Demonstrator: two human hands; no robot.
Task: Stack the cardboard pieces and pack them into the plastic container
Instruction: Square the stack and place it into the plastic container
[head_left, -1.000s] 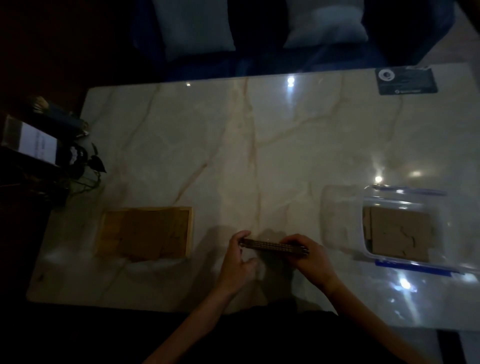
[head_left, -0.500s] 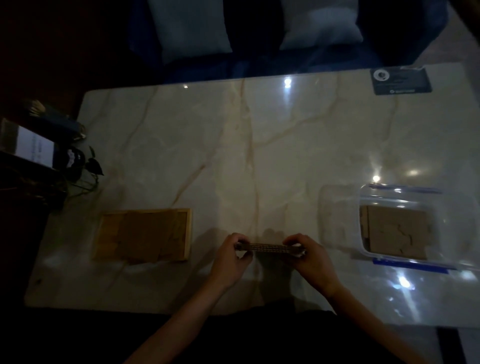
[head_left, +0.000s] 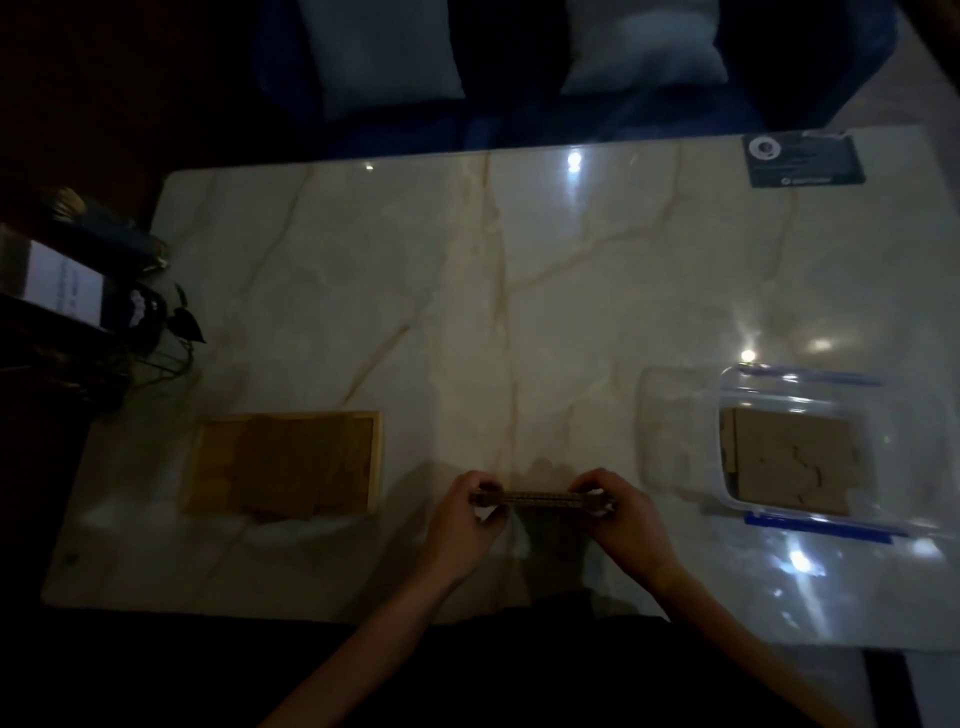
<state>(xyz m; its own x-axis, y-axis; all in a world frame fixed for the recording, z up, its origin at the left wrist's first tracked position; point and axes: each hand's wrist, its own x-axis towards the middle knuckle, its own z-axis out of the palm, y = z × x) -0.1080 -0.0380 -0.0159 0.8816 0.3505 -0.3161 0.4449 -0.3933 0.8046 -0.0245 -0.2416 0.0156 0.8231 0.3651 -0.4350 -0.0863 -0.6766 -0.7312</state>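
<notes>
**A dim lounge or café seating corner**

A glossy marble-patterned desk is filling most of the view, with ceiling lights glinting off its top. Behind it, a dark blue sofa is carrying two pale cushions. A small dark printed card is lying at the far right corner, like a venue's table card. Whether this is a home or a public lounge is not showing clearly.
</notes>
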